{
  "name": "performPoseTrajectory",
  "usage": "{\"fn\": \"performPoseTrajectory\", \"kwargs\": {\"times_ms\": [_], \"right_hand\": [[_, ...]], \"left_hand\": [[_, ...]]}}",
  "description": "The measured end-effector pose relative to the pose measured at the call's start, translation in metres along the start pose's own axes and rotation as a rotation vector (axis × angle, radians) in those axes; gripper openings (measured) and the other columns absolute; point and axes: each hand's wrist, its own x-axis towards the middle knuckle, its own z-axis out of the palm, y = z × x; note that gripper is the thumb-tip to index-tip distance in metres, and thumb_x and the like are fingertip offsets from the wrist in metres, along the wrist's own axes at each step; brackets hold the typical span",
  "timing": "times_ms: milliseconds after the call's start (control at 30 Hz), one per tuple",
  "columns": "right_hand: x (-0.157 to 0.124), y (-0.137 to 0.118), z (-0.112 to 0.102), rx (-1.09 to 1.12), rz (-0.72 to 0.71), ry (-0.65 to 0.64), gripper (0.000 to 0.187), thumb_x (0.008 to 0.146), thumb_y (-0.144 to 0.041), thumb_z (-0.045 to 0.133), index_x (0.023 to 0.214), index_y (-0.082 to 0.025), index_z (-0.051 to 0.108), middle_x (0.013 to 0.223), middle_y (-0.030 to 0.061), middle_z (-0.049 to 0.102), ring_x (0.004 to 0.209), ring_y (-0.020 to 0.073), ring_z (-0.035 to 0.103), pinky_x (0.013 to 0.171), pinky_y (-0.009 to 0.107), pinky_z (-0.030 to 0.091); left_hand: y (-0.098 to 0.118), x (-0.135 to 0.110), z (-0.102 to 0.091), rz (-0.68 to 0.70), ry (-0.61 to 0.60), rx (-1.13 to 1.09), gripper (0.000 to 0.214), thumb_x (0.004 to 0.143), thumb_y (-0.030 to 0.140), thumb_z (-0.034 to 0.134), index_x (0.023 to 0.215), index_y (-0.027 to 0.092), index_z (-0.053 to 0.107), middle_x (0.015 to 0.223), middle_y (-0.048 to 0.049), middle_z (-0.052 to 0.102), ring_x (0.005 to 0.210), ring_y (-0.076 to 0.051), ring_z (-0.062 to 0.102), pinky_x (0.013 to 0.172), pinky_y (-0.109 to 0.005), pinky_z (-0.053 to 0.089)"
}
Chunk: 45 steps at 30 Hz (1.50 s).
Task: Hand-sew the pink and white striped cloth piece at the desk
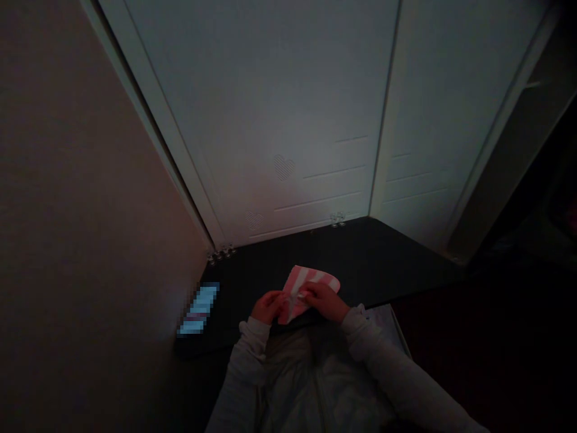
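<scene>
A small pink and white striped cloth (311, 281) lies folded on a dark surface (383, 258) in front of me. My left hand (269, 305) pinches its near left edge with closed fingers. My right hand (322, 299) grips its near right side, fingers curled over the fabric. Both arms wear pale long sleeves. The room is dim and fine detail is hard to see.
A lit, blurred phone screen (199, 308) lies on the dark surface at the left. White cabinet doors (288, 132) with small heart marks rise behind it. A beige wall (90, 210) stands on the left. A pale object (387, 325) sits under my right forearm.
</scene>
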Motion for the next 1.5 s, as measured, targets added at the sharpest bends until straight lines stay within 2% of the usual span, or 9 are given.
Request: {"fn": "performPoseTrajectory", "kwargs": {"times_ms": [167,367,767,1067,1267,1500], "right_hand": [[0.001,0.0082,0.0039,0.013,0.042,0.035,0.012,0.07,-0.025,0.048,0.069,-0.014,0.054,0.063,-0.0006,0.052,0.058,0.0101,0.044,0.054,0.02,0.033],[0.0008,0.006,0.0017,0.076,0.033,0.036,0.008,0.069,-0.018,0.046,0.072,-0.014,0.053,0.067,-0.0003,0.054,0.062,0.0106,0.047,0.056,0.021,0.034],[0.0007,0.0056,-0.001,0.189,-0.017,0.007,0.025,0.071,-0.014,0.042,0.088,-0.017,0.059,0.084,0.0033,0.06,0.079,0.0146,0.053,0.071,0.026,0.038],[0.0003,0.0024,-0.0002,0.14,0.024,-0.006,0.021,0.074,-0.024,0.043,0.084,-0.016,0.061,0.08,0.0037,0.061,0.072,0.0143,0.053,0.065,0.025,0.038],[-0.0002,0.0018,0.0,-0.001,0.026,-0.007,0.019,0.074,-0.025,0.043,0.074,-0.014,0.059,0.065,0.0007,0.057,0.06,0.0112,0.047,0.054,0.021,0.033],[0.0001,0.0053,0.0026,0.021,0.072,0.088,0.009,0.069,-0.022,0.047,0.067,-0.014,0.051,0.063,-0.0014,0.051,0.057,0.0093,0.043,0.054,0.02,0.032]], "left_hand": [[0.0004,-0.0005,-0.0002,0.004,0.004,-0.045,0.043,0.05,0.04,0.066,0.08,0.011,0.055,0.057,-0.0002,0.059,0.044,-0.008,0.05,0.046,-0.022,0.039],[-0.0014,0.0013,-0.0016,0.001,-0.013,-0.017,0.048,0.048,0.04,0.067,0.084,0.011,0.054,0.059,-0.0002,0.059,0.044,-0.008,0.049,0.046,-0.022,0.039],[-0.0047,0.0039,-0.002,0.004,0.013,-0.011,0.048,0.046,0.04,0.068,0.082,0.013,0.053,0.056,0.003,0.055,0.04,-0.005,0.046,0.042,-0.019,0.036],[-0.0016,0.0008,-0.0007,-0.01,-0.007,-0.023,0.048,0.048,0.041,0.067,0.083,0.012,0.053,0.055,0.0012,0.057,0.04,-0.008,0.048,0.042,-0.021,0.038],[-0.0019,0.0009,-0.0011,0.018,0.005,-0.085,0.042,0.047,0.038,0.068,0.077,0.012,0.056,0.057,0.0006,0.058,0.046,-0.008,0.051,0.046,-0.021,0.04],[-0.0051,0.0033,-0.0031,-0.011,-0.008,-0.058,0.044,0.049,0.038,0.067,0.082,0.012,0.054,0.055,0.0011,0.058,0.042,-0.008,0.049,0.045,-0.022,0.039]]}}
